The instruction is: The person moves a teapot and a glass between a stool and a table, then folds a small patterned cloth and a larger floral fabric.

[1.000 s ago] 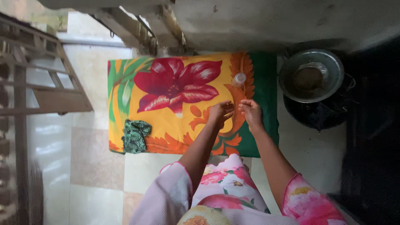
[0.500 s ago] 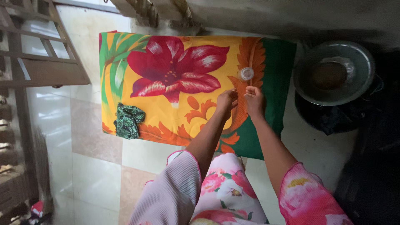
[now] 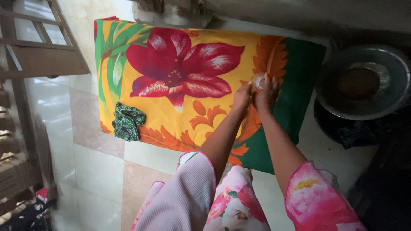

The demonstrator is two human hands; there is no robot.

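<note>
The right hand (image 3: 267,92) is curling its grip around a small clear jar (image 3: 258,81) resting on the flowered cloth (image 3: 180,81) spread on the floor. The left hand (image 3: 242,97) is sitting just beside it, fingers loosely bent, holding nothing visible. A folded green cloth (image 3: 127,122) is lying well apart; a metal basin (image 3: 364,83) is standing nearby.

Free room: the cloth's (image 3: 171,124) middle is left bare.
Obstacles: green bundle (image 3: 126,122) near left edge; metal basin (image 3: 364,81) past right edge.
</note>
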